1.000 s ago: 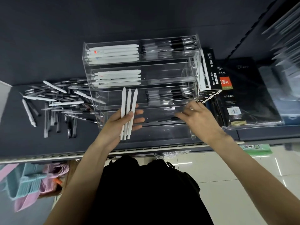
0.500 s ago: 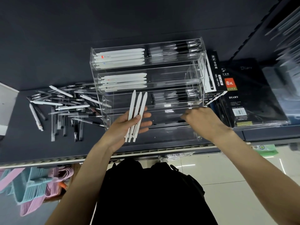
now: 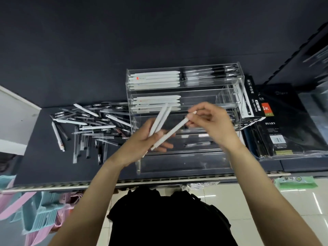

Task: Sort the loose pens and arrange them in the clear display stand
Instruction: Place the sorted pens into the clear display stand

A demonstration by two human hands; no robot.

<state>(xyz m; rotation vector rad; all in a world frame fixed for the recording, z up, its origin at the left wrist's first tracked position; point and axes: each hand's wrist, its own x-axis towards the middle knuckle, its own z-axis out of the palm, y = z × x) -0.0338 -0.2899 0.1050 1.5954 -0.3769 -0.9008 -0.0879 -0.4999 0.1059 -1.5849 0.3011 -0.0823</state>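
gleaming slim matte-white pens (image 3: pixel 160 121)

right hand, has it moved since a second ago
Yes. The right hand has lifted off the lowest tier of the clear display stand and now pinches a white pen above it.

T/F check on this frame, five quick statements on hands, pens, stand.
1. The right hand pinches the tip of a white pen. True.
2. The left hand is empty. False: it holds two white pens.
3. The loose pens lie left of the clear display stand. True.
4. The stand's top tier holds only black pens. False: white pens sit in its left half.
5. The diary box sits left of the stand. False: it is on the right.
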